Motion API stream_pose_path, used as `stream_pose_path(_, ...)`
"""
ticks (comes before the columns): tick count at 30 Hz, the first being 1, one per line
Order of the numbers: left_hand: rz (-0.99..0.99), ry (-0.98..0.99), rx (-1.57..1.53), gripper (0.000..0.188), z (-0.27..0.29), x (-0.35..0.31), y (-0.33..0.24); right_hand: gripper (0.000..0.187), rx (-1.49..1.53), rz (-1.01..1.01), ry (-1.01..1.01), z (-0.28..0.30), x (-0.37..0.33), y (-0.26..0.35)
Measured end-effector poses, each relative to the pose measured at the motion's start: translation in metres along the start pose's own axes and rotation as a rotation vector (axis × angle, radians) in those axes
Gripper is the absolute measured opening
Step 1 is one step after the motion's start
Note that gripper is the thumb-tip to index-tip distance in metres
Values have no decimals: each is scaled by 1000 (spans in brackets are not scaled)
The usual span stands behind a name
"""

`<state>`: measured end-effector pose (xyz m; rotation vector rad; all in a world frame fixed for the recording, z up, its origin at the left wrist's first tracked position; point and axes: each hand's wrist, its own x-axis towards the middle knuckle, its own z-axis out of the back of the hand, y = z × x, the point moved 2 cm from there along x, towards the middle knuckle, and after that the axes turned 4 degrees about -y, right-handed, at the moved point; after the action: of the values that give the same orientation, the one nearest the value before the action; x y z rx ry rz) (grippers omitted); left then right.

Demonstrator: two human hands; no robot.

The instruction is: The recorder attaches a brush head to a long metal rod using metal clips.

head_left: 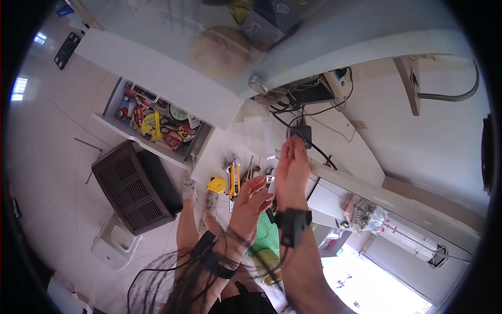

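My right hand stretches forward with its fingers straight and held out flat. Its fingertips overlap a black power adapter; I cannot tell whether they touch it. My left hand is just left of it, fingers bent and apart, with nothing visible in the grasp. Between the left fingertips and the right hand shows a small silver-white piece, too small to name. Beyond the left hand lie a yellow tape measure, a yellow-and-black utility knife and several metal tools. Both wrists wear black straps with small boxes.
An open drawer full of scissors, tape rolls and small tools juts out at left. Below it stands a dark slatted stool. A glass tabletop overhangs the top. Black cables run across the white surface at right. A green mat lies beneath my forearms.
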<state>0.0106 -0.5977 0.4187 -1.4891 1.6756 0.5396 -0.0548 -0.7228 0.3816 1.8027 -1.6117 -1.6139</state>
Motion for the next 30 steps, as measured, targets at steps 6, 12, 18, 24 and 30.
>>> stream_pose_path(6, 64, -66, 28, 33, 38, -18, 22, 21, -524, 304, -147, 19, 85, -10)
stream_pose_path(12, 133, -188, 83, 30, 104, -42, 46, 54, -920, 497, -198, 14, 116, -27)
stream_pose_path(18, 219, -238, 130, 32, 130, -70, 46, 75, -1231, 400, 90, 36, 68, -24)
stream_pose_path(24, 206, -260, 167, 34, 179, -83, 48, 70, -1336, 422, 296, 38, -4, -20)
stream_pose_path(30, 67, -200, 312, 32, 245, -91, 65, 59, -1317, 157, 610, 79, -91, -20)
